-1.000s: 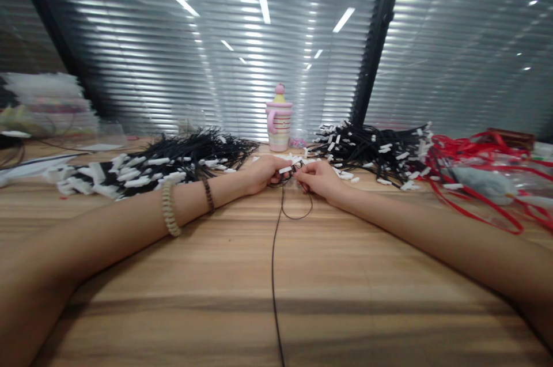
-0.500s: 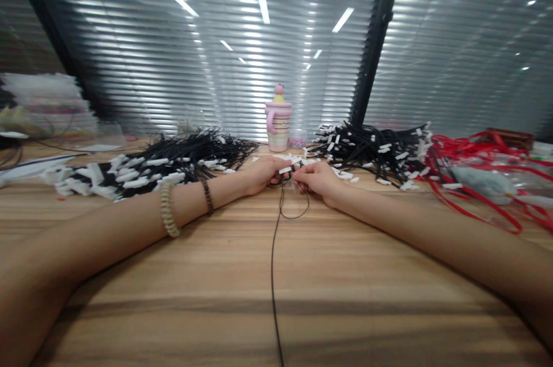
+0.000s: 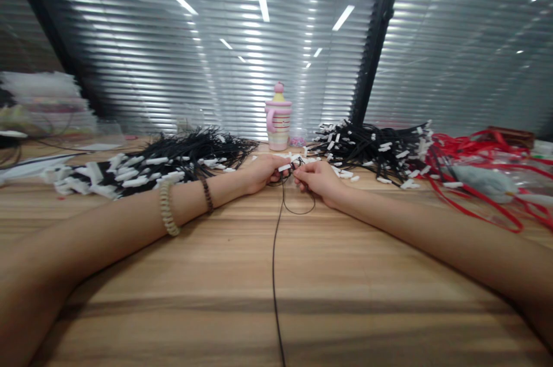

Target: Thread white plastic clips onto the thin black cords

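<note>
My left hand (image 3: 264,173) is closed around a small white plastic piece (image 3: 284,167), which sticks out past its fingertips. Close beside it, my right hand (image 3: 317,178) pinches a thin black cord (image 3: 301,213) between thumb and fingers. The cord makes a loop under the hands, and one long end runs down the table toward me. Just where the cord meets the white piece is too small to make out. More loose white pieces (image 3: 345,173) lie on the table behind my hands.
Black cords with white ends are heaped at left (image 3: 185,151) and right (image 3: 375,148). A pink lidded cup (image 3: 279,122) stands behind my hands. Red ribbons (image 3: 479,205) and a clear bag lie far right. Window blinds (image 3: 242,56) rise behind the wooden table (image 3: 207,292).
The cord's loop below my hands has widened slightly to the right. Both hands stay almost in the same place, still closed.
</note>
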Available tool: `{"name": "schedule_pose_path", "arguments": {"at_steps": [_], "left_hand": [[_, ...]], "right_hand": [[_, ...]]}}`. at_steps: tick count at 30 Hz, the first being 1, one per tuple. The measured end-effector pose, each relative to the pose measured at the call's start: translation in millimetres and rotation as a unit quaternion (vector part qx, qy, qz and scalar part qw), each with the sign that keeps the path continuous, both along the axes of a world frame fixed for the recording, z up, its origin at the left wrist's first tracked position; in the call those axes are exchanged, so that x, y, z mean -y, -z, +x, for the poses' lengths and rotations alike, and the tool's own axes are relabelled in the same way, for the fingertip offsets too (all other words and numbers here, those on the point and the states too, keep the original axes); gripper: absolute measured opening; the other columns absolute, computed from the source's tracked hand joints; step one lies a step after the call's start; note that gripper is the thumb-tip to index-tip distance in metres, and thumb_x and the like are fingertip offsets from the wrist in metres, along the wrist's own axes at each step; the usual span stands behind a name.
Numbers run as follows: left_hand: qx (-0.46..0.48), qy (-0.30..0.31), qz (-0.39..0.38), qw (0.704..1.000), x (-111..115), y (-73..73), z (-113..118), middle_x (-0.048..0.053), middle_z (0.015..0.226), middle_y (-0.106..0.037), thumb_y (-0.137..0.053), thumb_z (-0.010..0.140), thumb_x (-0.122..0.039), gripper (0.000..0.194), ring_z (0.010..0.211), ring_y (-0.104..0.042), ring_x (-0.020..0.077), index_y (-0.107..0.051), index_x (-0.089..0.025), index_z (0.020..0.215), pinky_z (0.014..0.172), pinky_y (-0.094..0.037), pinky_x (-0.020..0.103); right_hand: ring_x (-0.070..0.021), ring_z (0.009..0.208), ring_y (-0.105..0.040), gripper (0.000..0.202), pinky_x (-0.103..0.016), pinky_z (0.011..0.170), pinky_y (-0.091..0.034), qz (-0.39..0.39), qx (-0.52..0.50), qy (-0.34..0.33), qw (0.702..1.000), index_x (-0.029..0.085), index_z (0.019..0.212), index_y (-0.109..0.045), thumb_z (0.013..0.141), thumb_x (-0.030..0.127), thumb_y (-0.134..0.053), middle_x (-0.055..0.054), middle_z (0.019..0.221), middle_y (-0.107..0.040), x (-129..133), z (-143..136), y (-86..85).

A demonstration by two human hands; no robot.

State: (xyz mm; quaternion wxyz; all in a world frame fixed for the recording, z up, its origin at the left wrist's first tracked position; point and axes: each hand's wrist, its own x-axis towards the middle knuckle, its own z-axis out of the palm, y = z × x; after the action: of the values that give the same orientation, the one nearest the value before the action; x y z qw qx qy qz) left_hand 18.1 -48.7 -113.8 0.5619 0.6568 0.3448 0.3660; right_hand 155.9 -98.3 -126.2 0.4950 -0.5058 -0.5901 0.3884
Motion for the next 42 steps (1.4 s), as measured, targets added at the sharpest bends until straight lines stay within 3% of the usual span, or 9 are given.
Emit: {"name": "schedule_pose_path", "arguments": {"at_steps": [15, 24, 34, 38, 42], "left_hand": [[-0.024, 0.020, 0.033, 0.999, 1.2, 2.8, -0.8, -0.001, 0.052, -0.051, -0.060, 0.070, -0.036, 0.026, 0.039, -0.034, 0.0022, -0.055, -0.012, 0.061, 0.036, -0.018, 0.016], [-0.073, 0.025, 0.083, 0.994, 7.4, 3.6, -1.1, 0.000, 0.055, -0.054, -0.055, 0.073, -0.041, 0.030, 0.041, -0.034, 0.0025, -0.059, -0.013, 0.064, 0.040, -0.021, 0.016], [-0.019, 0.024, 0.030, 0.999, 3.0, 2.8, 0.5, -0.001, 0.056, -0.051, -0.059, 0.070, -0.035, 0.024, 0.041, -0.034, 0.0017, -0.057, -0.012, 0.063, 0.037, -0.019, 0.015], [0.049, 0.015, 0.006, 0.999, -6.1, -9.4, -0.1, 0.000, 0.058, -0.052, -0.064, 0.067, -0.027, 0.018, 0.044, -0.039, 0.0021, -0.060, -0.010, 0.070, 0.036, -0.020, 0.013], [0.126, 0.023, -0.013, 0.992, -13.1, -41.8, -10.4, 0.000, 0.060, -0.053, -0.061, 0.068, -0.016, 0.009, 0.045, -0.040, 0.0004, -0.060, -0.009, 0.073, 0.034, -0.020, 0.011]], "right_hand": [[-0.0049, 0.039, -0.044, 0.019, -0.015, 0.037, -0.031, 0.009, 0.000, 0.010, 1.000, 0.010, 0.053, -0.055, 0.072, 0.012, -0.052, -0.001, 0.048, -0.053, 0.5, 0.6, -1.1], [-0.0055, 0.040, -0.045, 0.018, -0.015, 0.039, -0.033, 0.009, 0.023, 0.009, 1.000, 0.010, 0.055, -0.055, 0.073, 0.009, -0.050, 0.000, 0.045, -0.052, 3.0, -0.1, -1.7], [-0.0050, 0.037, -0.043, 0.015, -0.015, 0.036, -0.030, 0.005, 0.003, 0.009, 1.000, 0.011, 0.057, -0.057, 0.072, 0.012, -0.053, 0.001, 0.045, -0.052, 1.3, 1.3, -2.2], [-0.0049, 0.041, -0.044, 0.013, -0.016, 0.040, -0.034, 0.017, -0.007, -0.026, 0.999, 0.010, 0.058, -0.057, 0.070, 0.013, -0.055, 0.000, 0.051, -0.054, -1.3, 3.5, -0.4], [-0.0048, 0.047, -0.045, 0.010, -0.016, 0.043, -0.033, 0.032, -0.014, -0.063, 0.997, 0.010, 0.067, -0.059, 0.069, 0.020, -0.060, 0.001, 0.057, -0.055, -0.2, 5.9, -1.2]]}}
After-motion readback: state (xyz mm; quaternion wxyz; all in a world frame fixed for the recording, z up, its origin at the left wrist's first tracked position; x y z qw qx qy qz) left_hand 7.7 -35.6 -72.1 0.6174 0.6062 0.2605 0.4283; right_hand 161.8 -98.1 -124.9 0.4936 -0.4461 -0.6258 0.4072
